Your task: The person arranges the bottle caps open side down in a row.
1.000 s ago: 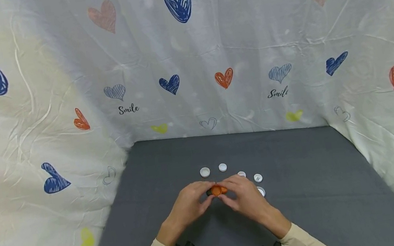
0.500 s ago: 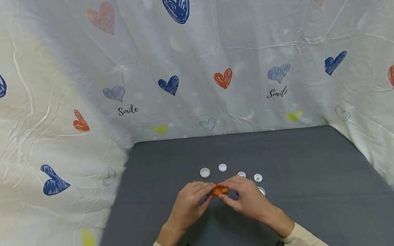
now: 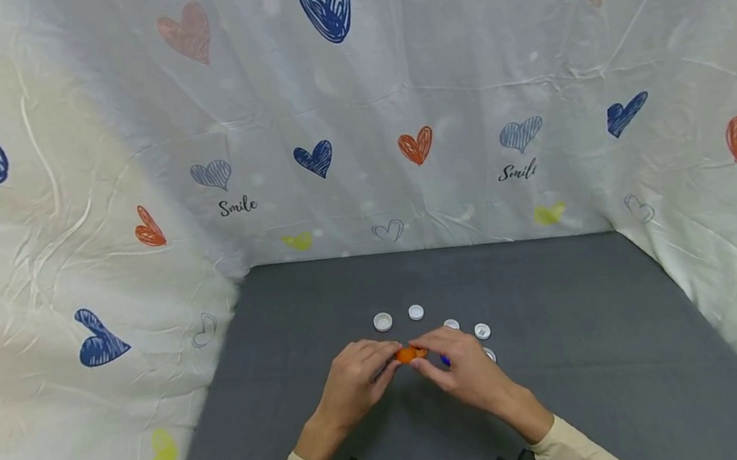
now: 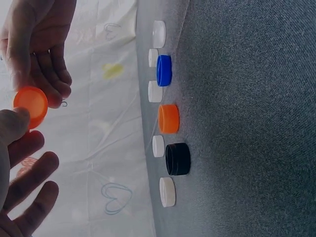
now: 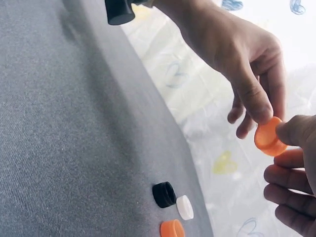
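Both hands pinch one orange bottle cap (image 4: 31, 104) between thumbs and fingertips, held up above the dark cloth. In the head view my left hand (image 3: 356, 379) takes it from the left and my right hand (image 3: 459, 366) from the right. The right wrist view shows the cap (image 5: 269, 138) tilted, a thumb on each side of it. A second orange cap (image 4: 169, 118) stands on the cloth between a black cap (image 4: 177, 159) and a blue cap (image 4: 164, 70). From the head camera, the hands and held cap hide the black cap.
Several white caps lie in a loose arc beyond the hands, among them one at the left (image 3: 384, 322) and one at the right (image 3: 483, 331). A grey cloth (image 3: 567, 359) covers the table. A white curtain with printed hearts (image 3: 352, 108) encloses the back and sides.
The hands have turned the orange cap, so its hollow inside no longer shows to the head camera. It has shifted slightly right. The black cap is now covered; the blue one peeks out.
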A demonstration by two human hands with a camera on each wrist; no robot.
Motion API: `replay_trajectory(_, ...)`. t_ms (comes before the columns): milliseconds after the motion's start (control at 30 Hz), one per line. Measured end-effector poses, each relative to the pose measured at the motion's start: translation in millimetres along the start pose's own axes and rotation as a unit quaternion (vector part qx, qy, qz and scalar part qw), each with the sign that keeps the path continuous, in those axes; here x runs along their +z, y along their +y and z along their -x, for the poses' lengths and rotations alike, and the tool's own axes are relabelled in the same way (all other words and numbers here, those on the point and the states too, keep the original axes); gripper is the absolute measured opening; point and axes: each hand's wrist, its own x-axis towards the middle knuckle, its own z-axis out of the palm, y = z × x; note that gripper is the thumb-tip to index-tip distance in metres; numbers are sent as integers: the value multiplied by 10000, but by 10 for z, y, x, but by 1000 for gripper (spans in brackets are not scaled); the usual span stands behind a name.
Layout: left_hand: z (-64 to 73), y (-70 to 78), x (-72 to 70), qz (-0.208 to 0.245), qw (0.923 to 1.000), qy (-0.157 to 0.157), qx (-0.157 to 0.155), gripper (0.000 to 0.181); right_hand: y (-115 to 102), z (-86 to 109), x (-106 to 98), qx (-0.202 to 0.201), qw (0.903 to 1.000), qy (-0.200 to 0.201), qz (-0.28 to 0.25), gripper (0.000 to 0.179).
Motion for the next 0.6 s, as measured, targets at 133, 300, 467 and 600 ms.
replay_trajectory(133,0,26,-11,-30,9990,-152,-409,33,18,-2,-12,-151,9999,73,16,33)
replay_trajectory(300,6,47,-7,354,9937,-309,-1020,26,28,-3,-24,-389,9991,160,-24,41)
replay_trajectory(467,-6,46,4,1046,9849,-422,-1313,22,52,-22,-13,-788,9966,240,35,50)
replay_trajectory(600,-10,52,12,1378,9795,-515,-1373,20,60,-28,-8,-1105,9934,211,224,49)
